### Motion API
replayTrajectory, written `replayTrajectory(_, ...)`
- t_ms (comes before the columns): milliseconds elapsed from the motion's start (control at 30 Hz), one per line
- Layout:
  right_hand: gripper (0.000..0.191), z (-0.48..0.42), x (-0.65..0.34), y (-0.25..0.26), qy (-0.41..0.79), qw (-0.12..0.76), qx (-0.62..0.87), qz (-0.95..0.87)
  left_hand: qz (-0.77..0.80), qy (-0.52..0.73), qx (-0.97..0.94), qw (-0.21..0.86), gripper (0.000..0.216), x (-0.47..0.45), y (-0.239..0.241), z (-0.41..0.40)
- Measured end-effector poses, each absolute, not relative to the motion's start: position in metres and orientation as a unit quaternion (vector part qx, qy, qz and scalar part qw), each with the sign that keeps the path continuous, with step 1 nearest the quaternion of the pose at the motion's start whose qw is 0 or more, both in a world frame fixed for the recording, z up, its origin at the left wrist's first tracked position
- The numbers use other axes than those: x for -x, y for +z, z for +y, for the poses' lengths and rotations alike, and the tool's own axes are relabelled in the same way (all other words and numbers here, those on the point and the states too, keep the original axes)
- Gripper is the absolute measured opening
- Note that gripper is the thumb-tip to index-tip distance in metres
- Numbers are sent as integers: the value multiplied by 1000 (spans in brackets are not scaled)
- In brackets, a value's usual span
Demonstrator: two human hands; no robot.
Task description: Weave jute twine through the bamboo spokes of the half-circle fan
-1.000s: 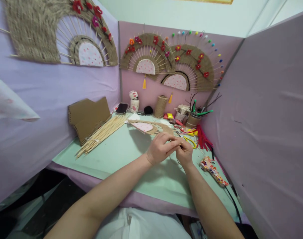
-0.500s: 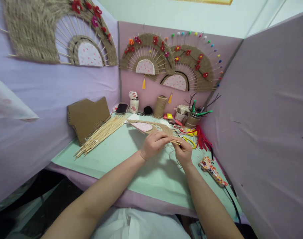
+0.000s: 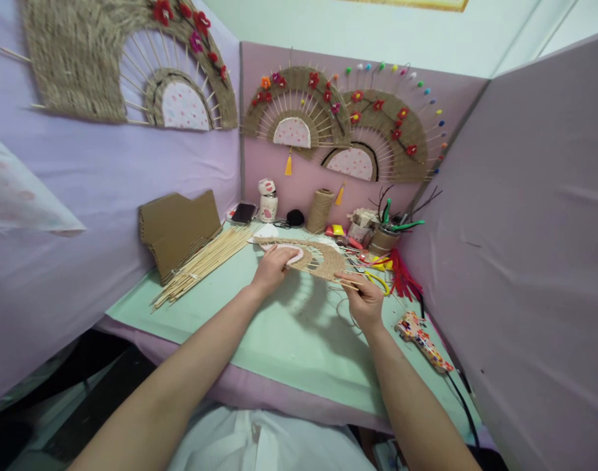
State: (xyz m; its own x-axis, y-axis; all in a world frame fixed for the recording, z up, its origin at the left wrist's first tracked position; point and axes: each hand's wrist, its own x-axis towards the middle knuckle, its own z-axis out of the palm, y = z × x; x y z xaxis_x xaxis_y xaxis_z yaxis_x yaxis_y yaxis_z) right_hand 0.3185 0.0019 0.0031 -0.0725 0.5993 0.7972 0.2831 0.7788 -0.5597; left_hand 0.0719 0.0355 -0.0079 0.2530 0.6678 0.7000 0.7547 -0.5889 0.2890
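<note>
A half-round fan (image 3: pixel 330 260) of woven twine on thin sticks is held tilted above the green tabletop between both hands. My left hand (image 3: pixel 271 269) grips it at the pale dotted half-circle (image 3: pixel 290 254), thumb on top. At the other end, my right hand (image 3: pixel 365 301) is closed around the stick ends and the fan's edge. A loose loop of twine (image 3: pixel 345 313) hangs beside the right hand. The undersides of the fingers on both hands are hidden.
Thin wooden sticks (image 3: pixel 205 263) lie at left beside folded cardboard (image 3: pixel 176 229). A twine spool (image 3: pixel 320 210), yellow-handled scissors (image 3: pixel 379 282) and a pot of tools (image 3: pixel 383 239) stand or lie behind. At right lies a patterned glue gun (image 3: pixel 424 340) with its cord. Finished fans (image 3: pixel 299 98) hang on the panels.
My left hand has moved left from the woven part near the right hand to the dotted half-circle, uncovering the weave. My right hand keeps its hold on the stick ends.
</note>
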Motion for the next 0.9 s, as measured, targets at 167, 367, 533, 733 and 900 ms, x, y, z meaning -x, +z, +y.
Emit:
replayTrajectory(167,15,1,-317,2,129,585,299,-743,-430,-457,777,51,41,-70,-16,35)
replayTrajectory(367,17,-4,-312,6,141,590,282,-743,-433,-484,757,68,33,-64,-15,25)
replayTrajectory(533,18,-3,-313,10,164,578,299,-741,-436,-493,749,76,33,-63,-15,22)
replayTrajectory(733,17,-2,-314,11,193,589,324,-715,-440,-493,746,83,35,-63,-16,23)
replayTrajectory(900,14,2,-315,8,222,600,338,-691,-442,-496,742,93,35,-61,-17,23)
